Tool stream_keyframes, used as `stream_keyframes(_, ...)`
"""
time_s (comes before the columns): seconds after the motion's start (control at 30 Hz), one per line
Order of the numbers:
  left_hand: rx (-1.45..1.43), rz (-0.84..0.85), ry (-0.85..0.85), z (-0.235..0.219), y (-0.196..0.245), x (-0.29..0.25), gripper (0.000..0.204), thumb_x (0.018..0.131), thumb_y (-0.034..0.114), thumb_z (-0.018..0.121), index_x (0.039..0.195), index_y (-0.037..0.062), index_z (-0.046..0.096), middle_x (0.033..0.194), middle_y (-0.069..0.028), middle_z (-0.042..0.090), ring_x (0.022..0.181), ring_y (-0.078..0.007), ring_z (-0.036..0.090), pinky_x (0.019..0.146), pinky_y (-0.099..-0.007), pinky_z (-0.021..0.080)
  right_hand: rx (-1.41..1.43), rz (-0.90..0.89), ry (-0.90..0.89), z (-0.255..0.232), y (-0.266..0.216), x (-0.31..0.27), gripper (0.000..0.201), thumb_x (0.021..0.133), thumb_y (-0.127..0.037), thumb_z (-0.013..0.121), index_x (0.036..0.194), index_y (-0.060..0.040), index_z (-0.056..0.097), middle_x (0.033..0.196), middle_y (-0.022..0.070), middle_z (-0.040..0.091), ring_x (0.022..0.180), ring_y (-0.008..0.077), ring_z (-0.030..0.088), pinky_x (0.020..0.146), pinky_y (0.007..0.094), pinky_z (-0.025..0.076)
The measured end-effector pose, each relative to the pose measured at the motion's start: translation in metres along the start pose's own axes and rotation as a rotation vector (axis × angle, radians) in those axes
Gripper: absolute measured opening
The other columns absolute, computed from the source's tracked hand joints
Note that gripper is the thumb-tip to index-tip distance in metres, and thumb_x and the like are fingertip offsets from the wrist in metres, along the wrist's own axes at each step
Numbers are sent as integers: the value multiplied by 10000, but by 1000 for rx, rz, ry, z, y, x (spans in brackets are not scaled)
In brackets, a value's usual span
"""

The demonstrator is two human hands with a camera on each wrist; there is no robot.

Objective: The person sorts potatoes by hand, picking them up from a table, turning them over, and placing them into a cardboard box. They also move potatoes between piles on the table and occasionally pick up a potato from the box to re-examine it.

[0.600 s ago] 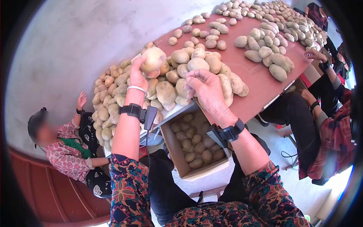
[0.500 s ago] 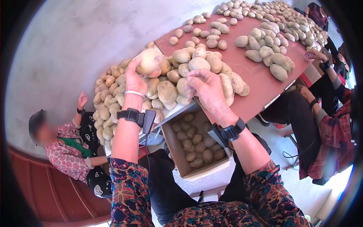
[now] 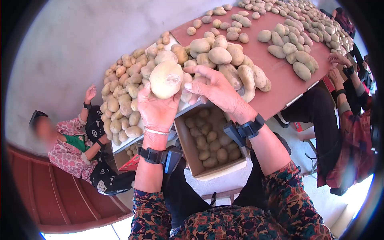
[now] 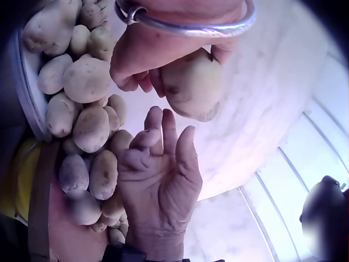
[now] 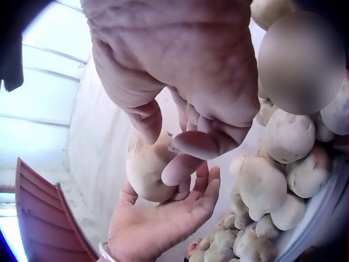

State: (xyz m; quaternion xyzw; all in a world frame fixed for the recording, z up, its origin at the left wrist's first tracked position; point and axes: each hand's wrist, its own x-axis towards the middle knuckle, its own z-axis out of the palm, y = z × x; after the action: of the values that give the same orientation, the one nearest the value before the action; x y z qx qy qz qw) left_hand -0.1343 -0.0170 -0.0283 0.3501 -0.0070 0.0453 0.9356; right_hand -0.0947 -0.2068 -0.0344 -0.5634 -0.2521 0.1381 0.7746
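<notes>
A large pale potato with a brownish scarred patch rests in my left hand, thumb and fingers curled round it. My right hand hovers just right of that potato, fingers loosely bent and apart, with nothing gripped. In the left wrist view the potato sits in the left hand above the right palm. The right wrist view shows the potato on the left hand, with the fingers of the right hand close over it.
Potatoes are heaped on the white table end, more on the red tabletop. A cardboard box holding potatoes stands below the table edge. One person sits at left, others at right.
My left hand has moved right and down with the potato, close to my right hand, and its palm has turned upward. The head view has shifted slightly.
</notes>
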Motion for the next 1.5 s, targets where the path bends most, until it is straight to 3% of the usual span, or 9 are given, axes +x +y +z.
stream_keyframes(0.13, -89, -97, -17, -16, -11, -28, 660, 864, 371, 628, 1399, 35, 436, 1406, -191, 485, 1308, -381, 459, 1094, -501, 404, -69, 22, -80, -9, 7, 3, 487, 900, -252, 696, 1285, 18, 566, 824, 51, 694, 650, 88, 658, 528, 209, 463)
stream_keyframes(0.23, -159, -134, 45, -31, -22, -53, 635, 854, 266, 652, 1391, 14, 425, 1418, -199, 471, 1329, -400, 437, 1122, -537, 373, -188, 6, 37, -21, 4, 0, 401, 931, -281, 650, 1200, 14, 615, 871, 53, 705, 697, 87, 670, 564, 189, 453)
stream_keyframes(0.47, 2, -420, 609, -107, -78, -95, 472, 810, 124, 661, 1256, 36, 533, 1299, -163, 568, 1236, -374, 522, 1083, -547, 383, -104, -25, 99, -29, 8, 1, 303, 904, -308, 662, 1029, -32, 674, 875, 55, 700, 723, 103, 665, 598, 213, 433)
stream_keyframes(0.7, 19, -500, 797, -141, -141, -80, 402, 873, 174, 629, 1263, 104, 555, 1321, -134, 561, 1251, -339, 512, 1107, -562, 329, -108, -29, 104, -26, 6, 1, 322, 921, -310, 662, 1087, -34, 668, 884, 53, 705, 747, 78, 655, 614, 192, 433)
stream_keyframes(0.83, 119, -470, 786, -142, -156, -53, 365, 925, 209, 572, 1283, 138, 558, 1344, -118, 546, 1280, -330, 481, 1117, -571, 304, -87, -25, 131, -26, 4, 0, 340, 921, -301, 665, 1108, -18, 663, 892, 68, 712, 747, 81, 658, 609, 187, 438)
stream_keyframes(1.07, 78, -405, 817, -161, -153, -34, 500, 900, 48, 564, 1331, -101, 360, 1435, -303, 358, 1320, -427, 413, 1136, -521, 363, 12, -72, 171, -29, 4, 4, 287, 858, -236, 683, 1006, 10, 690, 873, 110, 705, 712, 135, 679, 654, 229, 468)
stream_keyframes(1.23, 150, -387, 726, -131, -126, -48, 493, 916, 8, 519, 1348, -129, 328, 1432, -320, 347, 1322, -431, 412, 1121, -489, 405, 87, -111, 208, -31, 11, 8, 284, 863, -214, 684, 998, 37, 682, 857, 119, 703, 684, 148, 666, 631, 238, 495)
stream_keyframes(1.33, 255, -381, 652, -109, -110, -58, 452, 925, 12, 514, 1332, -125, 373, 1392, -313, 410, 1274, -412, 475, 1099, -468, 433, 148, -179, 173, -36, 17, 15, 282, 871, -200, 681, 1015, 43, 672, 853, 118, 703, 671, 149, 659, 614, 245, 497)
stream_keyframes(1.5, 723, -202, 426, -61, -76, -59, 368, 938, 64, 557, 1269, -78, 483, 1136, -205, 648, 985, -270, 674, 870, -349, 561, 116, -154, 262, -32, 6, 9, 293, 920, -237, 652, 1089, 2, 661, 872, 87, 702, 669, 74, 619, 551, 189, 385)
